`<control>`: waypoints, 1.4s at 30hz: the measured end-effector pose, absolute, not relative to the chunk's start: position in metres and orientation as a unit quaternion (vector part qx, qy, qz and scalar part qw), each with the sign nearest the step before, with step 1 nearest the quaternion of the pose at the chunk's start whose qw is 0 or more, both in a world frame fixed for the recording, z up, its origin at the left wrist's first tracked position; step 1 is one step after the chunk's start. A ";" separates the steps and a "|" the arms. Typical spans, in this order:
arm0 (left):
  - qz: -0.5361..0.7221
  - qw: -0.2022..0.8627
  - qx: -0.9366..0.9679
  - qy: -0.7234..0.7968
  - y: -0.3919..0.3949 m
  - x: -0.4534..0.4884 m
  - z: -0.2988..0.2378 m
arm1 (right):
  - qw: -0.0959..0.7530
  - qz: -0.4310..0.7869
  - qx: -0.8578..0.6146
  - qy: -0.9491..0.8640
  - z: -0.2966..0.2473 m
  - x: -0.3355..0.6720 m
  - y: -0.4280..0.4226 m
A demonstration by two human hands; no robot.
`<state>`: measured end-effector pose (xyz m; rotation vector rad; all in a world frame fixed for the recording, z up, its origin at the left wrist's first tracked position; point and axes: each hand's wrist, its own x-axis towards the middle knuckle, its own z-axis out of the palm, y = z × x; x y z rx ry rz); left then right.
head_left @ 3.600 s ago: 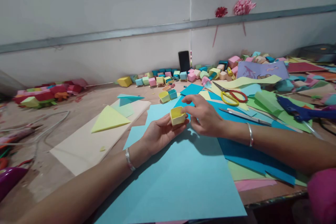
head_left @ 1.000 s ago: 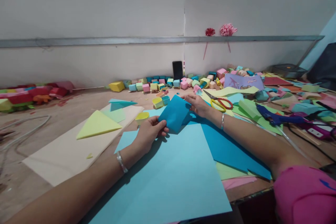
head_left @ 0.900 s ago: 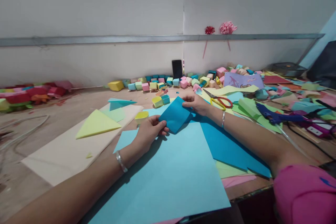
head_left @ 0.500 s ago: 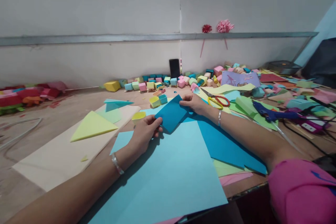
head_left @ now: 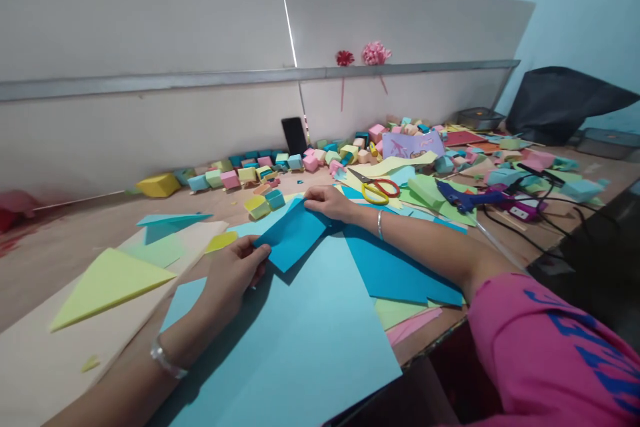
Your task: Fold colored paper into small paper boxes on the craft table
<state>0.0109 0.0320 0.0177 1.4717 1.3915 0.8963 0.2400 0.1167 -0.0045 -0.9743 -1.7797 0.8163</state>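
Between my two hands is a small blue sheet of paper (head_left: 295,237), tilted above a larger light-blue sheet (head_left: 300,340). My left hand (head_left: 240,270) pinches its left corner between thumb and fingers. At its upper right corner my right hand (head_left: 327,203) is closed on the paper, some fingers hidden behind it. Darker blue paper (head_left: 395,267) lies under my right forearm. Just beyond my hands sit a small yellow paper box (head_left: 257,207) and a blue paper box (head_left: 275,198). Scissors (head_left: 375,190) with red and yellow handles rest right of my right hand.
A folded yellow paper (head_left: 107,280) lies on a pale sheet (head_left: 30,360) at left. Several paper cubes (head_left: 230,179) line the wall, near a phone (head_left: 294,135) leaning upright. A blue glue gun (head_left: 465,199) and black cables (head_left: 530,243) are at right.
The view has turned to the right, so things appear further left. The small blue paper stays in both hands and now looks flatter and wider.
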 end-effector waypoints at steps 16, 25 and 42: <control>0.357 0.476 0.598 0.536 0.037 0.013 0.018 | 0.234 0.073 -0.499 -0.832 0.137 0.341 0.062; 0.320 0.470 0.639 0.517 0.026 0.021 0.027 | -0.008 -0.041 -0.648 -0.761 0.039 0.394 -0.022; 0.342 0.351 0.736 0.467 0.032 0.014 0.010 | 0.054 -0.128 -0.612 -0.778 0.081 0.330 0.004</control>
